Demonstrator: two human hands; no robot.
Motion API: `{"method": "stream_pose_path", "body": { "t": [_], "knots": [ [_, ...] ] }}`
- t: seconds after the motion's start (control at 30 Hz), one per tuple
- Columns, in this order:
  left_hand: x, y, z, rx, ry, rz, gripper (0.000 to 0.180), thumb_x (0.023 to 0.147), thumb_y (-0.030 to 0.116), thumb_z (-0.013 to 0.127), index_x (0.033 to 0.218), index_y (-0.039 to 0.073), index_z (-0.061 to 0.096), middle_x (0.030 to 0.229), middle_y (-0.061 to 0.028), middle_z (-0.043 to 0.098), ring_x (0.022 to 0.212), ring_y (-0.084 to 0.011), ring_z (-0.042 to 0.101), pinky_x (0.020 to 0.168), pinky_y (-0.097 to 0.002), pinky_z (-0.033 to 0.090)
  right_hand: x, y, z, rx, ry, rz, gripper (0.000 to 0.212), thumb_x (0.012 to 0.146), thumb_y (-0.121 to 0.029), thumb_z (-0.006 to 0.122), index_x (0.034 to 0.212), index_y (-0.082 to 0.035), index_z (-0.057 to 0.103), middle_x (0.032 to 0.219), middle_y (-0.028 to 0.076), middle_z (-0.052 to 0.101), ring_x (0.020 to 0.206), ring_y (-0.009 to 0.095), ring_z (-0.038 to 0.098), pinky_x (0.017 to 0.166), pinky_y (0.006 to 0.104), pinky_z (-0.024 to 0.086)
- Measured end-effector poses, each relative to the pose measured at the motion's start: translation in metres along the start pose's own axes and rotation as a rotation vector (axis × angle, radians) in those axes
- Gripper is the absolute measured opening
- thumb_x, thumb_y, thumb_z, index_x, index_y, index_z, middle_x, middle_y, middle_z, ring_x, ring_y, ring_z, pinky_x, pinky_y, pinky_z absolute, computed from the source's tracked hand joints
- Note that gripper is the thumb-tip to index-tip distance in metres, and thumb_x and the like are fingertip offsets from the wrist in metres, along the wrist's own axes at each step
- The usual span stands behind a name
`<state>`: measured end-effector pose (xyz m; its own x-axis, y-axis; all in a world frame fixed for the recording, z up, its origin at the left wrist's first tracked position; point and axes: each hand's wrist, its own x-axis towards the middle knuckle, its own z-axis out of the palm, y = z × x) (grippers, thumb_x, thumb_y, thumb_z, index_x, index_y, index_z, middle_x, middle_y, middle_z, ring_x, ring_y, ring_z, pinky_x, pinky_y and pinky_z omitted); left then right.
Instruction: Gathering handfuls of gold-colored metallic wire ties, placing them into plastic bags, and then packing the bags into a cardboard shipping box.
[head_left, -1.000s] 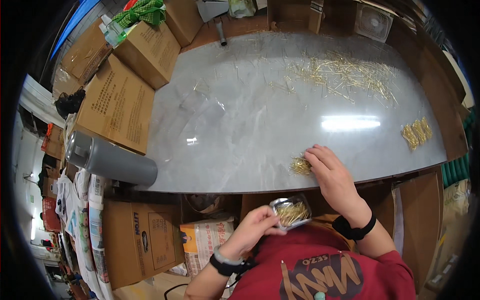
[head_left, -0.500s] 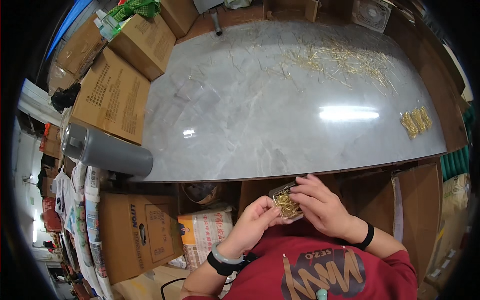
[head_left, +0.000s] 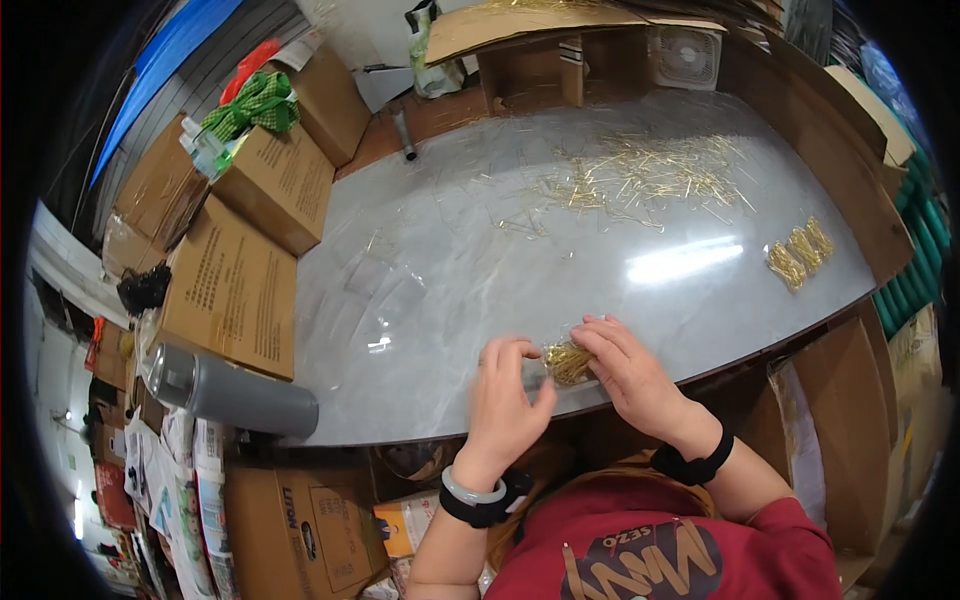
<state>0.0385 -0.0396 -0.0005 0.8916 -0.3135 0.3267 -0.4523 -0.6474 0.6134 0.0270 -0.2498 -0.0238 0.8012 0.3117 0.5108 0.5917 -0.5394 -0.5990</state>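
Note:
A small clear plastic bag of gold wire pins [head_left: 568, 363] is at the near edge of the grey marbled table [head_left: 470, 270]. On its left, my left hand [head_left: 508, 405] has its fingers bent and the thumb apart, with a gap between them; the thumb is slightly blurred. My right hand [head_left: 632, 380] holds the bag from the right, its fingers stretched along the top and the thumb hidden. Many loose gold wire pins [head_left: 650, 180] lie scattered at the far side of the table. Several gold bundles [head_left: 800, 252] sit in a row near the right edge.
Cardboard boxes [head_left: 235, 290] line the left side, with a grey bottle [head_left: 240, 395] lying in front of them. Clear plastic bags [head_left: 375, 285] lie at the table's left. A cardboard wall [head_left: 830, 170] bounds the right side, and a white fan [head_left: 685, 57] stands at the back.
Both hands and the bag of pins have moved from in front of my body onto the table's near edge. My left hand has let go of the bag. The view has tilted up.

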Motion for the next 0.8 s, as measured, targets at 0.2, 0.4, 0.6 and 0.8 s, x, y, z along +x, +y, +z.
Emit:
{"method": "stream_pose_path", "body": {
  "t": [0.2,0.4,0.6,0.8],
  "knots": [
    [0.002,-0.005,0.018,-0.211,-0.102,0.187,0.073,0.087,0.019,0.071,0.148,-0.002,0.037,0.156,-0.0249,0.033,0.149,-0.0438,0.028,0.121,-0.0494,0.024,-0.009,-0.009,-0.014,0.083,0.098,0.13,0.053,0.093,-0.004,0.064,0.142,0.001,0.045,0.139,0.023,0.053,0.139,0.044,0.042,0.116,0.0508,0.036],
    [0.002,-0.002,0.032,0.143,-0.146,0.281,0.066,0.1,0.023,0.062,0.151,-0.006,0.032,0.152,-0.0268,0.035,0.147,-0.0469,0.029,0.117,-0.0521,0.032,-0.041,-0.023,-0.016,-0.199,0.018,0.151,0.065,0.091,-0.015,0.069,0.147,0.004,0.041,0.147,0.024,0.048,0.146,0.044,0.035,0.119,0.0604,0.024],
    [-0.003,0.001,0.034,0.169,-0.115,0.265,0.06,0.098,0.018,0.063,0.148,-0.006,0.038,0.146,-0.0262,0.038,0.142,-0.0479,0.034,0.114,-0.0524,0.036,-0.031,-0.031,-0.01,-0.368,-0.049,0.121,0.067,0.091,-0.018,0.069,0.147,0.005,0.041,0.151,0.021,0.046,0.149,0.042,0.03,0.119,0.0656,0.017],
    [-0.008,-0.002,0.034,0.079,-0.023,0.222,0.061,0.094,0.019,0.069,0.144,-0.004,0.044,0.138,-0.0261,0.041,0.133,-0.0455,0.042,0.108,-0.0491,0.042,-0.008,-0.004,-0.014,-0.006,0.068,0.179,0.051,0.092,-0.012,0.066,0.139,0.0,0.051,0.135,0.018,0.059,0.131,0.04,0.049,0.111,0.0527,0.036]
  ]
}}
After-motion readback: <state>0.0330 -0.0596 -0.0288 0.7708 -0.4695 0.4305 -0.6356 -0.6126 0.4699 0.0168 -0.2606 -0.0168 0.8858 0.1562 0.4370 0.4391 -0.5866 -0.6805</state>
